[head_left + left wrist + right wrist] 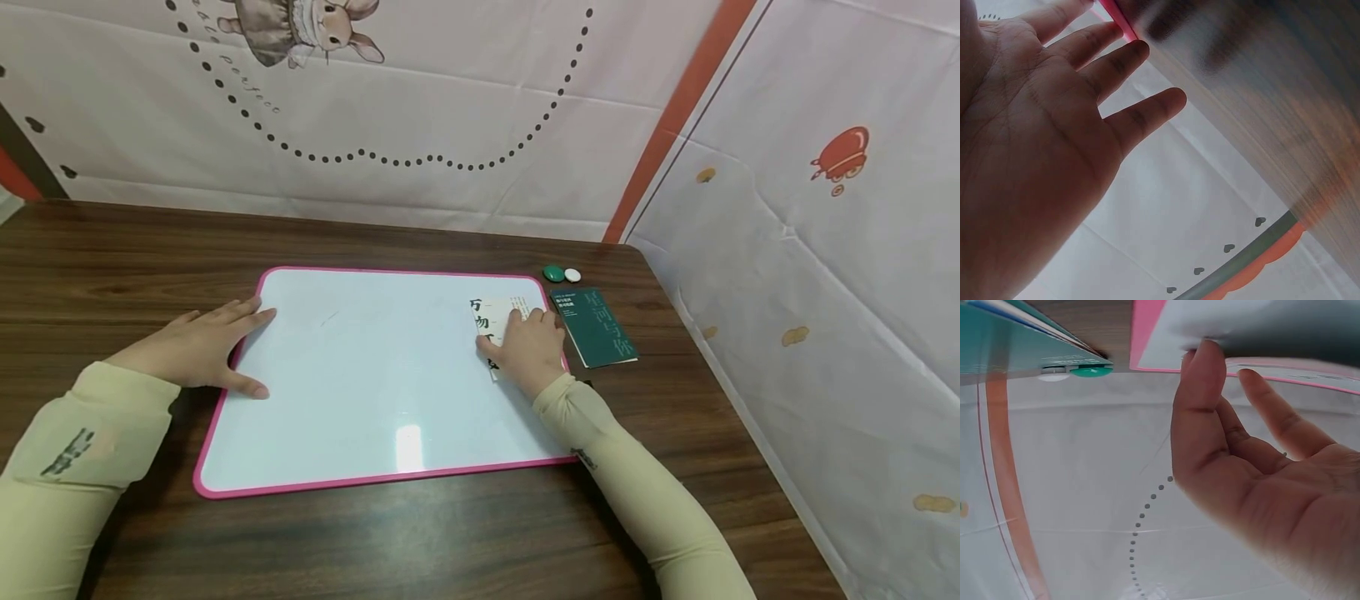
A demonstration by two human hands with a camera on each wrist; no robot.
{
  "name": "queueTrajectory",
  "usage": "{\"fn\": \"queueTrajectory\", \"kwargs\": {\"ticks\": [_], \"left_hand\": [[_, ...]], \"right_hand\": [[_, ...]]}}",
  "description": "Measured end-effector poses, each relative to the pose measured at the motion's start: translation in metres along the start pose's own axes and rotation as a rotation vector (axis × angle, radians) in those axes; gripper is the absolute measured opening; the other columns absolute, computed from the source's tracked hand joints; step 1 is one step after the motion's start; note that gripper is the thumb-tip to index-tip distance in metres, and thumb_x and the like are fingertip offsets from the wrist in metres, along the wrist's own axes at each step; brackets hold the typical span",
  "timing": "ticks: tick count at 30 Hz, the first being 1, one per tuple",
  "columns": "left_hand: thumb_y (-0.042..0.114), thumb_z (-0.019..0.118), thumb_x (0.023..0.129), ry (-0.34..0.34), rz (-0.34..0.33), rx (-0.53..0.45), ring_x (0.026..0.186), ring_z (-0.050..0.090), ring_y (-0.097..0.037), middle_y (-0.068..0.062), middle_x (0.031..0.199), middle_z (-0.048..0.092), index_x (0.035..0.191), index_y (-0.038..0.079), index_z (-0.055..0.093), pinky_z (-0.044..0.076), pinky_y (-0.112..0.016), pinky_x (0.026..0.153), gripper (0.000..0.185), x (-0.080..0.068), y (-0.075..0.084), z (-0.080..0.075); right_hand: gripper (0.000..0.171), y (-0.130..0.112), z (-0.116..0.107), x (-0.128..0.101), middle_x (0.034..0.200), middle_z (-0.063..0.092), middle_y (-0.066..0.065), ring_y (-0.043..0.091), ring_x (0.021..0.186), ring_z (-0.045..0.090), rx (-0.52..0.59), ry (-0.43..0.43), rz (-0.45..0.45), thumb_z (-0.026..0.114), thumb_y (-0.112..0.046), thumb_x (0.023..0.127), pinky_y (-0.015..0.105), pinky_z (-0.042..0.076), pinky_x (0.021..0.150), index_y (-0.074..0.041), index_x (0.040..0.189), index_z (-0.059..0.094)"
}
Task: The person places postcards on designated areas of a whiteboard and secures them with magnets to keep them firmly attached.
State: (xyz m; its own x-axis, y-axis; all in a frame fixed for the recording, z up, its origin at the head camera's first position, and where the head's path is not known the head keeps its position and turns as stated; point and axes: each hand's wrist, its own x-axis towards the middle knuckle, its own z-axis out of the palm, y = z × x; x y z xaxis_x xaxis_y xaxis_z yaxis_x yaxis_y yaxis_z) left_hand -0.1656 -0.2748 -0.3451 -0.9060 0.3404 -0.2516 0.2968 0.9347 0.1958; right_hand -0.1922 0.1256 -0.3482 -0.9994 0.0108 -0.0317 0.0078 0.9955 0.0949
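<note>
On the tabletop [450,533], left hand [198,346] flat and open, steadying whiteboard [360,383] edge; right hand [528,346] fingers pressing paper card [495,315] at board's right side; placing step, likely needing magnets [561,273] next

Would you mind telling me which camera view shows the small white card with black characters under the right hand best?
The head view: the white printed card lies on the pink-framed whiteboard, partly covered by the right hand. The right wrist view shows only a pale edge at the fingertips; the left wrist view shows none of it.
</note>
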Motion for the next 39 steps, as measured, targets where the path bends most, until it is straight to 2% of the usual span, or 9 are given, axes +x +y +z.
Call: {"fn": "queueTrajectory", "kwargs": {"ticks": [6, 21, 39], "left_hand": [[0.069, 0.075, 0.061, -0.002, -0.002, -0.008, 0.138, 0.020, -0.056, -0.032, 0.155, 0.016, 0.150, -0.001, 0.024, 0.014, -0.079, 0.101, 0.124, -0.0005, 0.0004, -0.0007], [0.068, 0.075, 0.062, 0.015, 0.022, 0.001, 0.138, 0.022, -0.054, -0.034, 0.154, 0.019, 0.150, -0.001, 0.024, 0.016, -0.077, 0.103, 0.123, 0.0005, 0.0004, -0.0018], [0.068, 0.075, 0.061, 0.006, 0.004, -0.014, 0.138, 0.021, -0.055, -0.034, 0.153, 0.018, 0.149, -0.002, 0.024, 0.015, -0.077, 0.103, 0.123, -0.0014, 0.0005, 0.0012]], "right_hand": [[0.083, -0.0024, -0.0002, 0.0005, 0.128, 0.054, 0.027, 0.038, 0.121, 0.048, -0.001, -0.009, 0.004, 0.046, -0.070, 0.087, 0.053, 0.044, 0.100, -0.003, 0.135, 0.051], [0.083, -0.0003, -0.0041, -0.0013, 0.126, 0.055, 0.025, 0.036, 0.120, 0.050, -0.012, -0.018, -0.003, 0.046, -0.071, 0.086, 0.051, 0.049, 0.094, -0.002, 0.132, 0.053], [0.082, -0.0011, -0.0036, 0.0002, 0.125, 0.055, 0.024, 0.034, 0.119, 0.050, -0.008, -0.018, -0.007, 0.046, -0.072, 0.086, 0.049, 0.051, 0.092, -0.004, 0.131, 0.054]]}}
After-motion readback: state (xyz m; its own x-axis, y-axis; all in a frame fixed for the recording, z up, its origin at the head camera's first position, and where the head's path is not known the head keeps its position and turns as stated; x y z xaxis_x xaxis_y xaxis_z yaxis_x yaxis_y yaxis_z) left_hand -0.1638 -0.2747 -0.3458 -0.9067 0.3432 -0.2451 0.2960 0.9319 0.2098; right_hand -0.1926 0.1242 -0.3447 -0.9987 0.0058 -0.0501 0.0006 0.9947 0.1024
